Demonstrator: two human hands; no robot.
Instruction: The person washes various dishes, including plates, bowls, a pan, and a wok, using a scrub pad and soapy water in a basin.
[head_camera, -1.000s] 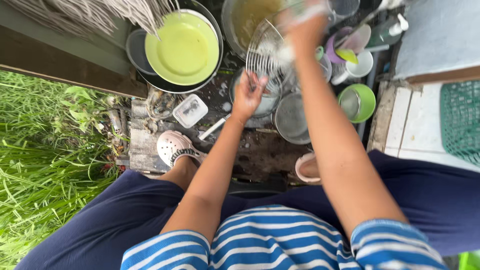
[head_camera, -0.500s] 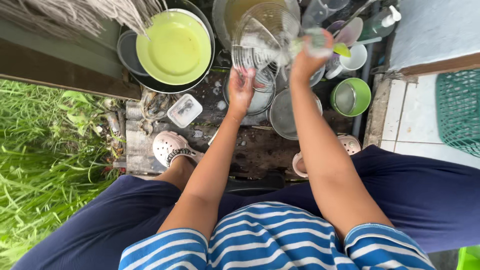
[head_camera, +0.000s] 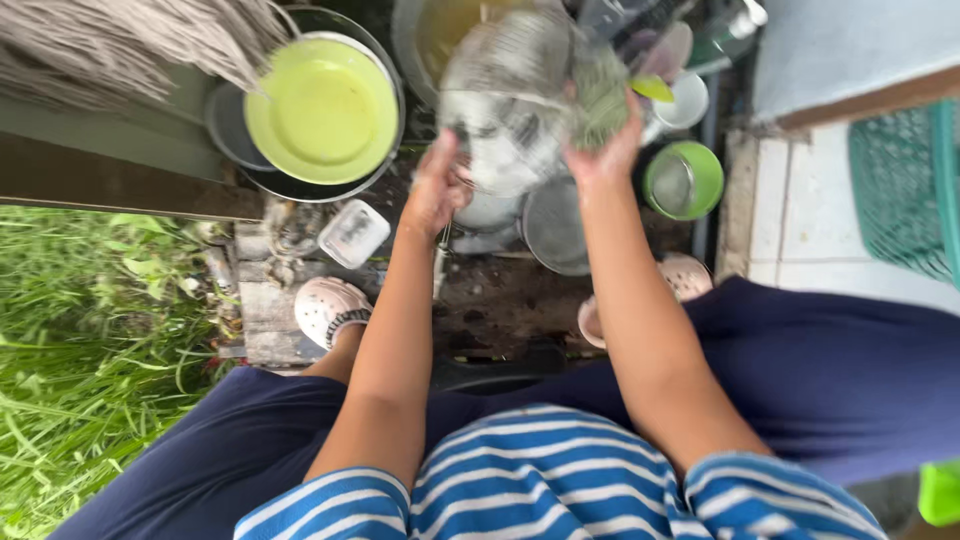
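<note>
Wire strainer (head_camera: 505, 95) between both hands

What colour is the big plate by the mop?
The plate is yellow-green, clearest in the head view.

**One head cam, looking straight down**

Just a single view here, worn on the person's head and aimed steeply down over their own body. The bottom of the frame is filled by the striped shirt (head_camera: 545, 480) and dark trousers (head_camera: 830, 370), so it sits really close to the torso. Both forearms run up from there toward the top, where the dishes lie on the ground further off. Grass (head_camera: 90, 350) fills the left edge, white tiles (head_camera: 790, 215) the right. The upper part is motion-blurred. No second view to compare overlap with.
</note>
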